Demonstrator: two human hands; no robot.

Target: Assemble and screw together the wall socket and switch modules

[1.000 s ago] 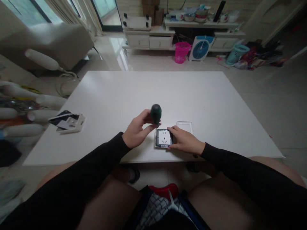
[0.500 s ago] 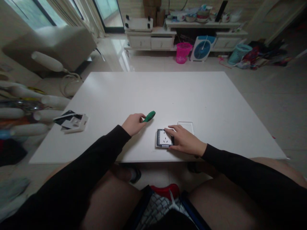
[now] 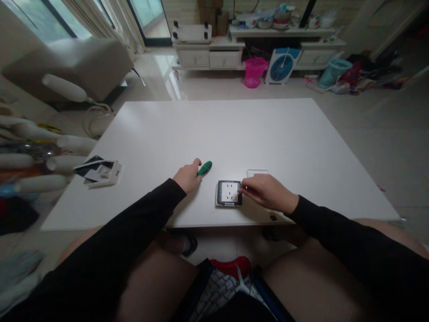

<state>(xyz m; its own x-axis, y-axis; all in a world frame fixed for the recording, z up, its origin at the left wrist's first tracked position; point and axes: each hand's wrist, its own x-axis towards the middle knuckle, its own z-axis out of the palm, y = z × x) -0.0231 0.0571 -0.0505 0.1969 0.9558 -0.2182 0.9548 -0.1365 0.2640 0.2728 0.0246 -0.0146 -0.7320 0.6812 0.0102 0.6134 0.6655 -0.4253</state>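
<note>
White table (image 3: 214, 125): right hand (image 3: 269, 190) at socket (image 3: 229, 193), part-hiding white frame (image 3: 257, 171).

Just below frame centre, a socket (image 3: 229, 193) on the surface (image 3: 214, 129); tool (image 3: 205, 167) left, cover (image 3: 257, 171) upper right, box (image 3: 115, 173) far left.

Dim, cool daylight from the upper left

Light enters at the window (image 3: 43, 24) and glass door (image 3: 145, 15), streaking the floor (image 3: 171, 84) with glare and laying sheen on the worktop (image 3: 208, 129); the upper right sinks dark, edges stretch and blur, and fine markings on the socket (image 3: 227, 191) look soft.
</note>
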